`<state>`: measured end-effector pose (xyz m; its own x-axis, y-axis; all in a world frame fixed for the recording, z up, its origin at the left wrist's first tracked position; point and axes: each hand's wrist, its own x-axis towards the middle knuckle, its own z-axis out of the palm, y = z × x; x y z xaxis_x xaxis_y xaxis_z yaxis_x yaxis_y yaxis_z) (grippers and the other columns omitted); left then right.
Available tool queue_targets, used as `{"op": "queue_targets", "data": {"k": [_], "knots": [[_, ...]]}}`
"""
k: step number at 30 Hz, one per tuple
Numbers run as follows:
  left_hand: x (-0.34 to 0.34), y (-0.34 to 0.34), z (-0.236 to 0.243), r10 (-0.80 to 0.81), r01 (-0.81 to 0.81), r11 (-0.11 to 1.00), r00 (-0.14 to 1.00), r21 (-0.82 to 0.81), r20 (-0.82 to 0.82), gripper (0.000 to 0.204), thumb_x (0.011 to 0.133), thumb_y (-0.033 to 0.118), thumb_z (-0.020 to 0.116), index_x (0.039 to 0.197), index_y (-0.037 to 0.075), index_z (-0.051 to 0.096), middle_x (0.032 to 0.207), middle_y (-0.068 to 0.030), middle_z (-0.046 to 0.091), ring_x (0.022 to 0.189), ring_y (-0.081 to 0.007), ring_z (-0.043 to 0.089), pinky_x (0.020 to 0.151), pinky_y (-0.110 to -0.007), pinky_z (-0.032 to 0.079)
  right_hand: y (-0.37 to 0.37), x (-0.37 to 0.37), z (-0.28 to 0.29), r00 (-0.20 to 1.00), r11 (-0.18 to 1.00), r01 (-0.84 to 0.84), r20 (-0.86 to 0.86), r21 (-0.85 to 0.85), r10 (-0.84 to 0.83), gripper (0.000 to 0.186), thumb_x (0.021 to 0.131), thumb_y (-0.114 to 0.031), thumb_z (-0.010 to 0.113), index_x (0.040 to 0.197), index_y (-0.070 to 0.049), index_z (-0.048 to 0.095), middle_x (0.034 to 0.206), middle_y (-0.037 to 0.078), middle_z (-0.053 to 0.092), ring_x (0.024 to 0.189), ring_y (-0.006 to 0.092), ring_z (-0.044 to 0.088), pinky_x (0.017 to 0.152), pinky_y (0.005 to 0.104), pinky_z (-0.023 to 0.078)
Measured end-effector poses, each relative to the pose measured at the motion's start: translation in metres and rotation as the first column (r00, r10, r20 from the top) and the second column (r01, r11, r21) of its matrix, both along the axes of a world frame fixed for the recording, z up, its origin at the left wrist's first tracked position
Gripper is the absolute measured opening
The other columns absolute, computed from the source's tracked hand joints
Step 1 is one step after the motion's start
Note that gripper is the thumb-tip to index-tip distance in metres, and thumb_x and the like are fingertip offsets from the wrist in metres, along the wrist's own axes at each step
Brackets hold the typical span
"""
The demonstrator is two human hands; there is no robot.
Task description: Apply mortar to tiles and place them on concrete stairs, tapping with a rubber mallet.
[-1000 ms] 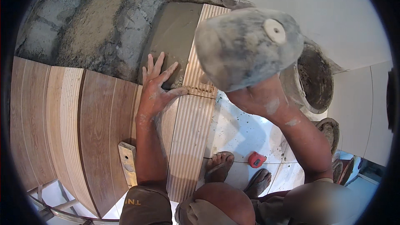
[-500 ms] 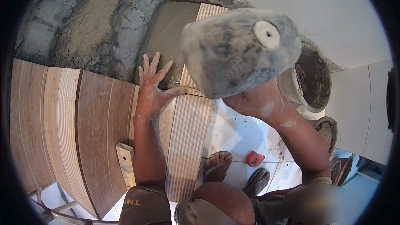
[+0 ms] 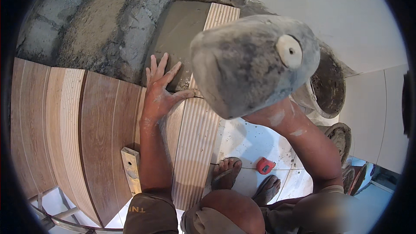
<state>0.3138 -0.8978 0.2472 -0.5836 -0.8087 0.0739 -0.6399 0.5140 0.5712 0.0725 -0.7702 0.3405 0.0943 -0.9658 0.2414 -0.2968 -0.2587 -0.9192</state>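
Observation:
In my right hand [image 3: 268, 112] is a rubber mallet [image 3: 255, 67], its big grey smeared head raised close to view; a pale round handle end shows in its top. That head hides most of my fingers. My left hand [image 3: 162, 89] is open with fingers spread over smooth wet mortar [image 3: 182, 34]. Its thumb reaches the joint between two ribbed edge tiles. The farther ribbed tile [image 3: 222, 15] lies beside the mortar and is partly behind the mallet. Toward me runs the nearer ribbed tile [image 3: 195, 147], beneath my left wrist's right side.
Wood-look tiled steps [image 3: 99, 134] descend at left, with a yellow level [image 3: 131, 169] against them. Rough mortar [image 3: 91, 30] covers the far left. A mortar-caked bucket [image 3: 331, 91] stands right, a smaller one [image 3: 340, 138] nearer. A red tape measure [image 3: 265, 165] lies by my feet.
The mallet in my right hand has shifted slightly right and nearer to me, its head tilting a little. My left hand stays in almost the same place.

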Motion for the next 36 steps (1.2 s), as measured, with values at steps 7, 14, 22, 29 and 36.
{"op": "queue_targets", "data": {"k": [7,14,22,29,36], "knots": [[0.022,-0.011,-0.030,0.034,-0.009,0.997,0.952,0.081,-0.303,0.070,0.082,0.034,0.090,0.145,0.014,0.067,0.169,-0.0157,0.041,0.164,-0.0394,0.019,0.131,-0.057,0.013,-0.013,0.000,0.017,0.787,0.922,0.068,-0.548,-0.382,-0.285,0.039,0.088,-0.018,0.081,0.125,-0.010,0.072,0.131,0.010,0.068,0.121,0.0321,0.063,0.104,0.0455,0.050],[0.016,-0.004,-0.024,-0.058,0.063,0.998,0.955,0.008,-0.292,0.046,0.085,0.030,0.088,0.130,0.023,0.079,0.170,-0.0134,0.041,0.164,-0.0407,0.018,0.130,-0.062,0.008,-0.008,-0.007,0.016,0.881,0.931,0.147,-0.383,-0.335,-0.278,0.031,0.085,-0.022,0.085,0.113,-0.009,0.078,0.115,0.010,0.077,0.104,0.0316,0.073,0.090,0.0447,0.057],[0.007,0.001,-0.012,-0.070,0.061,0.996,0.991,-0.072,-0.118,0.041,0.079,0.033,0.090,0.119,0.027,0.084,0.171,-0.0103,0.040,0.164,-0.0406,0.016,0.129,-0.066,0.004,-0.013,0.007,0.010,0.906,0.845,0.151,-0.270,-0.513,-0.325,0.029,0.085,-0.016,0.079,0.112,-0.008,0.074,0.108,0.015,0.074,0.100,0.0401,0.069,0.089,0.0493,0.056],[0.015,-0.002,-0.032,0.033,0.023,0.976,0.967,0.215,-0.251,0.040,0.081,0.031,0.089,0.121,0.026,0.083,0.172,-0.0106,0.038,0.164,-0.0402,0.014,0.129,-0.066,0.002,-0.021,0.010,0.010,0.869,0.811,0.073,-0.362,-0.580,-0.337,0.030,0.085,-0.016,0.078,0.113,-0.008,0.074,0.108,0.015,0.074,0.101,0.0410,0.069,0.088,0.0497,0.056],[0.010,-0.001,-0.027,0.018,0.041,0.969,0.973,0.245,-0.230,0.042,0.083,0.035,0.087,0.124,0.029,0.082,0.173,-0.0101,0.036,0.165,-0.0396,0.013,0.129,-0.065,0.003,-0.012,0.008,0.012,0.891,0.864,0.111,-0.336,-0.491,-0.305,0.030,0.084,-0.012,0.077,0.114,-0.007,0.073,0.109,0.015,0.074,0.101,0.0414,0.069,0.090,0.0490,0.056]]}}
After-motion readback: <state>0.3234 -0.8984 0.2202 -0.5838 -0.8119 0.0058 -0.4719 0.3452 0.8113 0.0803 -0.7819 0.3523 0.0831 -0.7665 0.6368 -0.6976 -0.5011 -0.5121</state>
